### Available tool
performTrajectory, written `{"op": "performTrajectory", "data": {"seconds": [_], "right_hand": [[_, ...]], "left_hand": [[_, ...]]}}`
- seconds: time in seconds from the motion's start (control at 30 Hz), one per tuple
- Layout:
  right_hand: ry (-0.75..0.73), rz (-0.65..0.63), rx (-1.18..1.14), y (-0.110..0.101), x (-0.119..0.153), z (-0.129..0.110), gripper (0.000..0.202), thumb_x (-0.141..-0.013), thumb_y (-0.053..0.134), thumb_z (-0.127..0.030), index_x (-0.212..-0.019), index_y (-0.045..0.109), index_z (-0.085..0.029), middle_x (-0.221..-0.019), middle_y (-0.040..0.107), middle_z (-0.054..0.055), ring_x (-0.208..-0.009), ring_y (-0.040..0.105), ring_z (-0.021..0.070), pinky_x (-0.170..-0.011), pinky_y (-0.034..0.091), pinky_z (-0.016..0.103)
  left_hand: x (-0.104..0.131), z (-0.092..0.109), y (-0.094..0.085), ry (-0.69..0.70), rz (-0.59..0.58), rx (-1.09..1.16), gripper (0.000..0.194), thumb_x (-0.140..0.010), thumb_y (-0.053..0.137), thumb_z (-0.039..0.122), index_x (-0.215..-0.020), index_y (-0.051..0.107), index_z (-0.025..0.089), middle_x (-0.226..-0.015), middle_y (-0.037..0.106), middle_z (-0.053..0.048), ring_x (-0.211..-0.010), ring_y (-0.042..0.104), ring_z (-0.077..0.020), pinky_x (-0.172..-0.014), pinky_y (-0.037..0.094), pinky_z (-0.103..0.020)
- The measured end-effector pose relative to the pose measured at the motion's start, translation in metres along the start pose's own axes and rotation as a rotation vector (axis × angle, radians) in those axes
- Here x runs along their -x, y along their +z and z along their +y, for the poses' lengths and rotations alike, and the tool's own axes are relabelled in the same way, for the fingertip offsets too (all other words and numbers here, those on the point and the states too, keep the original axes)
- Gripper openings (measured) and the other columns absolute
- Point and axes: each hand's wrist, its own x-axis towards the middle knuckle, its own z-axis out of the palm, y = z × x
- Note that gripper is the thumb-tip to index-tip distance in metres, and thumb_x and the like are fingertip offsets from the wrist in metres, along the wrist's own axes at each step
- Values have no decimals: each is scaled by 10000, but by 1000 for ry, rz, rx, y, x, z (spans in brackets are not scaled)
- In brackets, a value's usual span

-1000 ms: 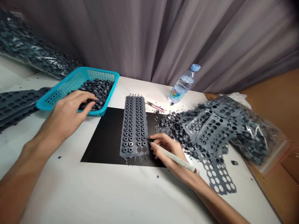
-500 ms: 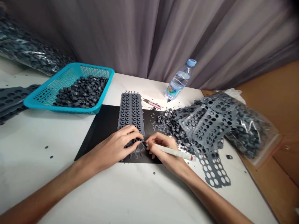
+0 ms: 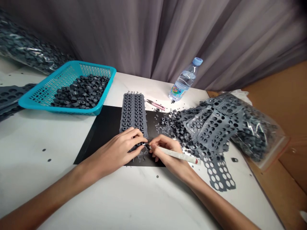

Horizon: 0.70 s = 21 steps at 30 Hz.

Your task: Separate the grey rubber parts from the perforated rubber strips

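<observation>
A long grey moulded rubber sheet (image 3: 133, 111) with rows of raised rings lies on a black mat (image 3: 105, 127). My left hand (image 3: 123, 143) rests over its near end, thumb and index finger curled around a ring there; the other fingers partly hide the sheet. In my right hand (image 3: 168, 148) is a slim pen-like tool (image 3: 182, 156) with a pale wrapped handle and a red mark at its back end. Its dark tip points at the ring beside my left fingertips. Whether the tip touches the rubber, I cannot tell.
At the left stands a turquoise basket (image 3: 97, 111) of grey rubber rings, before a filled plastic bag (image 3: 31, 51). Pink-handled thread snips (image 3: 155, 104) and a water bottle (image 3: 183, 81) are at the back. Loose rings (image 3: 178, 127), punched sheets (image 3: 216, 124) and another bag (image 3: 260, 137) crowd the right.
The view has shifted slightly, so the basket sits a little further left and higher. Both hands keep nearly the same grip and place at the sheet's near end.
</observation>
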Motion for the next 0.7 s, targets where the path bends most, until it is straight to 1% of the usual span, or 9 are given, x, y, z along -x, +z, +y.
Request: {"op": "performTrajectory", "data": {"seconds": [0.07,0.23,0.43,0.5,0.57,0.6,0.63,0.67,0.7], "right_hand": [[4,1,-6,0,0,0,79,-946,646,-254,-934,687,-189,-800,688,5,-674,628,140,-585,485,234],[-3,5,1,-1,0,2,76,-946,650,-256,-925,687,-193,-803,692,5,-670,625,139,-584,480,235],[2,-9,13,-1,0,2,78,-949,637,-258,-941,685,-196,-799,686,3,-676,623,145,-584,470,237],[-14,-1,53,0,0,0,77,-948,628,-249,-929,682,-197,-781,670,-3,-672,612,144,-586,457,239],[-45,8,123,0,0,-3,81,-948,626,-242,-905,679,-198,-755,642,-17,-659,579,135,-591,430,240],[-63,12,163,1,1,-4,87,-948,629,-242,-889,677,-199,-743,627,-23,-651,554,128,-589,410,239],[-81,16,198,1,1,-6,97,-947,631,-243,-872,673,-199,-733,615,-28,-645,529,123,-583,388,239],[-93,24,226,1,2,-7,109,-948,631,-244,-857,671,-198,-730,609,-30,-644,510,120,-578,369,240],[-99,29,245,2,3,-8,118,-946,630,-243,-844,669,-197,-728,606,-30,-645,500,120,-573,357,240]], "left_hand": [[0,0,0,1,6,7,210,-1080,517,190,-1166,708,203,-1171,670,-76,-1126,615,-253,-1001,515,-400],[0,-1,1,-2,3,-9,248,-1075,509,182,-1223,707,203,-1190,671,-82,-1149,611,-255,-1043,502,-413],[1,-1,-1,17,-1,-46,254,-1084,501,195,-1230,709,192,-1199,671,-90,-1135,616,-255,-1024,515,-411],[2,-1,2,46,-9,-87,258,-1100,481,213,-1205,714,174,-1179,676,-100,-1113,622,-262,-1012,519,-426],[2,1,5,105,-7,-117,296,-1115,430,195,-1153,722,166,-1149,690,-103,-1087,632,-262,-1006,517,-435],[2,2,6,124,24,-107,311,-1118,413,185,-1120,723,169,-1131,699,-99,-1078,637,-258,-1011,514,-433],[1,3,6,112,95,-69,306,-1117,417,186,-1084,721,174,-1108,708,-92,-1065,644,-249,-1014,514,-423],[0,4,3,60,198,1,273,-1114,448,205,-1057,714,181,-1088,714,-81,-1052,652,-237,-1011,519,-404],[-2,4,-1,-22,316,101,221,-1104,502,245,-1040,705,189,-1069,717,-69,-1033,659,-224,-996,531,-379]]}}
